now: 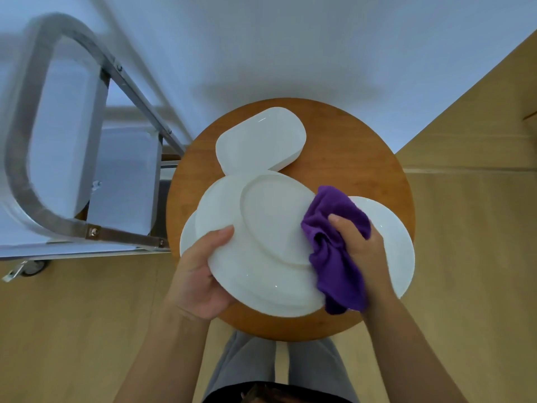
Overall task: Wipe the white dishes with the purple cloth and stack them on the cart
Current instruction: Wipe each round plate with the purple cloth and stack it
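Observation:
My left hand (pixel 200 271) grips the near left rim of a white oval plate (pixel 261 228), held tilted above the round wooden table (pixel 348 141). My right hand (pixel 363 242) holds the bunched purple cloth (pixel 334 257) against the plate's right side. Under the held plate lies another white plate (pixel 187 237) at the left. A round white plate (pixel 389 228) shows at the right behind my right hand. At the table's far side rests a white rounded rectangular dish (pixel 261 138).
The metal cart (pixel 125 237) with its curved handle (pixel 17 170) and white shelves stands to the left of the table, touching its edge. A white wall is behind. Wood floor surrounds the table, and my legs are below its near edge.

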